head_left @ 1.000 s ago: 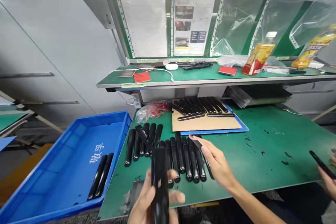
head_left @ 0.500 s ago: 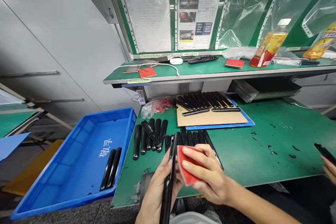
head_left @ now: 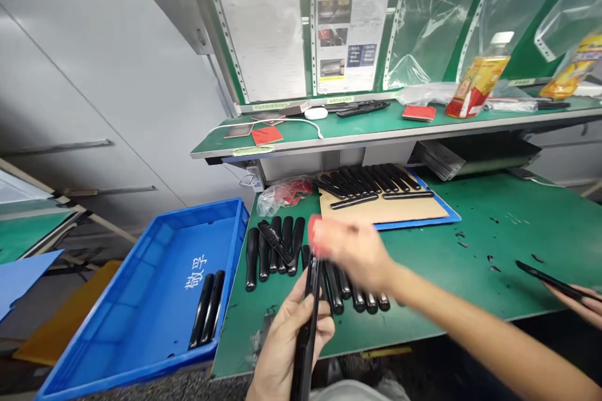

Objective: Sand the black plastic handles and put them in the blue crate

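Observation:
My left hand [head_left: 282, 338] is wrapped round a long black plastic shell [head_left: 305, 341], held tilted upright above the table's front edge. Near the shell's top end, my right hand [head_left: 362, 254] grips a red sanding pad [head_left: 314, 235]; both are smeared by motion, and I cannot tell whether pad and shell touch. Several black shells [head_left: 253, 260] lie side by side left of my hands, with a slotted black piece [head_left: 276, 243] across them. More shells [head_left: 360, 301] lie under my right hand, partly hidden by it.
A blue bin [head_left: 155, 276] with two black shells stands at the left. Behind my hands, a cardboard sheet [head_left: 409, 210] bears several black pieces. A drink bottle [head_left: 480, 78] stands on the shelf [head_left: 399, 128]. At the right, another person's hand [head_left: 580, 304] holds a black piece.
My right hand has moved up and away with the red pad, towards the shell's upper end. My left hand keeps its hold. The other person's black piece has come further into view.

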The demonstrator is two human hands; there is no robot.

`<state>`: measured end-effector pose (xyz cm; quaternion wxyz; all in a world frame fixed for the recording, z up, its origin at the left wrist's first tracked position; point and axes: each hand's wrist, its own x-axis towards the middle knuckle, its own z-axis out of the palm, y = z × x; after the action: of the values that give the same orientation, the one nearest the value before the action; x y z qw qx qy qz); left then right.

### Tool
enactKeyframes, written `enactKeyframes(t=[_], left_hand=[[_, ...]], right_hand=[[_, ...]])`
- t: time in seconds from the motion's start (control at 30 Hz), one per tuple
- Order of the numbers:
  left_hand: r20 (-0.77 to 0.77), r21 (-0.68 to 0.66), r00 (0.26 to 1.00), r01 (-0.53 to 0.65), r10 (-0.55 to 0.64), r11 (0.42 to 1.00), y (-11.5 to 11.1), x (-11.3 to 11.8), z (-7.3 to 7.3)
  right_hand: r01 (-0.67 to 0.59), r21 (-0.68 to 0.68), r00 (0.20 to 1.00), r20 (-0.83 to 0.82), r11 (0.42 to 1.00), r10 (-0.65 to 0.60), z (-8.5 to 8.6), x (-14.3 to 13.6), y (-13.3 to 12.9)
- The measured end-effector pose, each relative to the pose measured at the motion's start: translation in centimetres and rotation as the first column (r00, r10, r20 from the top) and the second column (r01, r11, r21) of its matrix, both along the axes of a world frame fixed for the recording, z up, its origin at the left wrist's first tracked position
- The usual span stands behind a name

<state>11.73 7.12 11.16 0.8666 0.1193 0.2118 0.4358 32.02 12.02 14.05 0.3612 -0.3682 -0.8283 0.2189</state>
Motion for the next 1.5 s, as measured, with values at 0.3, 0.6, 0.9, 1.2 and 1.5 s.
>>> enactKeyframes(t=[0.3, 0.6, 0.9, 1.2, 1.5], left_hand=[[0.013, 0.174, 0.997, 0.071, -0.074, 0.982, -0.4, -1.9, -0.5], [0.184, 0.037, 0.884, 0.430, -0.429, 0.902, 0.1, -0.4, -1.4], [0.183, 0.017, 0.859, 0.483, -0.478, 0.875, -0.3, -0.6, -2.5], [0.017, 0.110, 0.929, 0.367, -0.371, 0.924, 0.3, -0.8, -1.0], [0.146, 0.054, 0.987, -0.077, 0.069, 0.996, 0.1, -0.4, 0.4]], right_hand=[[0.023, -0.525, 0.784, -0.519, 0.851, -0.342, -3.2, 1.9, -4.5], [-0.305, -0.641, 0.330, -0.765, 0.704, -0.553, -3.3, -1.6, -4.9], [-0.383, -0.555, 0.331, -0.829, 0.738, -0.452, -2.2, -2.9, -4.9], [-0.106, -0.625, 0.042, -0.780, 0.773, -0.625, -1.9, -2.5, -4.7], [0.080, -0.658, -0.152, -0.751, 0.749, -0.643, -0.8, -2.4, -5.5]])
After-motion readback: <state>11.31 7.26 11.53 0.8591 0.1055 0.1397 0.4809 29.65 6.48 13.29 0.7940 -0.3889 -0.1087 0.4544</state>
